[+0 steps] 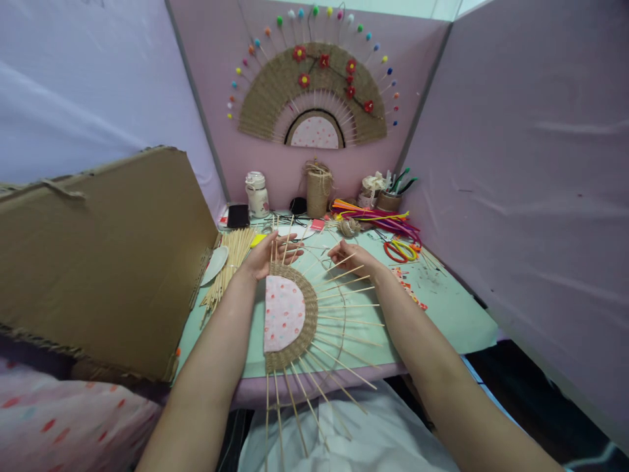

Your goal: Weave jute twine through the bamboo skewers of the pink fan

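Observation:
A half-round fan frame (310, 308) lies in front of me, its lower sticks reaching past the table's front edge. Its flat side faces left; a white centre with pink-red spots (285, 313) is bordered by a woven brown band, and thin sticks radiate outward. My left hand (275, 254) holds the far end, palm up, fingers stretched behind the sticks. Across from it, my right hand (350, 254) is closed in a pinch at thin brown twine near the upper sticks. More twine (344, 313) curves loosely across the sticks on the right.
A bundle of sticks (230, 262) and a white plate (215, 265) lie left, beside a cardboard panel (98, 262). Behind are a white jar (257, 195), a twine spool (319, 190) and colourful pipe cleaners (378, 219). A finished fan (275, 92) hangs on the back wall.

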The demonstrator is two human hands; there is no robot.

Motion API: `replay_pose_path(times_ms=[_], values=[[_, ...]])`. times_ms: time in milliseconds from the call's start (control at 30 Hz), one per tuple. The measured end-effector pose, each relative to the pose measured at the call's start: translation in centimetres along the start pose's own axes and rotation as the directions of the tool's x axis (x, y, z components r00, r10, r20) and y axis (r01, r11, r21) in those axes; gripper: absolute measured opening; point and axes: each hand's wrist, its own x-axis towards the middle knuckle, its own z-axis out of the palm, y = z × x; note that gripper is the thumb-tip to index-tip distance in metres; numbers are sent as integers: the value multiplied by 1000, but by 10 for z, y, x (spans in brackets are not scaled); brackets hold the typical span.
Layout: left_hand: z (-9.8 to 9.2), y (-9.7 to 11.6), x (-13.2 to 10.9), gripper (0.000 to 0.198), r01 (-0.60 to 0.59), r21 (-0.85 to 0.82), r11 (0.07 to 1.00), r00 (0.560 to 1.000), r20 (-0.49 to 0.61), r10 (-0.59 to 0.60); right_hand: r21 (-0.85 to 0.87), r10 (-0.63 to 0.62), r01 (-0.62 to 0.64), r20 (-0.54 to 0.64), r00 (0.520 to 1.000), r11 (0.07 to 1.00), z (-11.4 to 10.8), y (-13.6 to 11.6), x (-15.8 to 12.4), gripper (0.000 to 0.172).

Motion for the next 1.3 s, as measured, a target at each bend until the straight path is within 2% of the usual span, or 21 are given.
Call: replay_pose_path(times_ms=[167, 333, 500, 700, 900, 1000, 1100, 1200, 1267, 1300], values=[[-4, -3, 6, 47, -11, 3, 1000, 999, -41, 11, 7, 3, -3, 1, 1000, 1000, 3, 1, 0, 51], [-5, -3, 4, 50, -27, -2, 1000, 1000, -7, 27, -2, 8, -8, 1, 1000, 1000, 4, 0, -1, 51], [-2, 1, -1, 53, 14, 14, 1000, 1000, 16, -14, 6, 9, -9, 20, 1000, 1000, 3, 1, -1, 52], [1, -1, -4, 37, 12, 94, 996, 1000, -24, -10, 35, 21, -23, 45, 999, 999, 0, 2, 2, 54], [-6, -4, -6, 35, -8, 120, 993, 995, 103, -4, 2, -6, 6, 1, 1000, 1000, 2, 4, 2, 53], [-9, -4, -7, 38, -6, 145, 989, 988, 153, -17, 6, -96, 97, -109, 989, 995, 5, -1, 3, 46], [-10, -4, -7, 40, 15, 150, 989, 984, 174, -41, -57, -238, 232, -301, 923, 971, 4, -12, 3, 36], [-10, -5, -7, 40, 33, 144, 989, 983, 175, -59, -184, -346, 293, -507, 790, 938, -1, -24, -10, 30], [-9, -6, -7, 39, 32, 141, 990, 982, 178, -57, -265, -394, 293, -584, 710, 919, -6, -30, -28, 28], [-9, -6, -6, 38, 31, 139, 990, 982, 182, -56, -304, -419, 291, -588, 691, 907, -9, -32, -40, 27]])
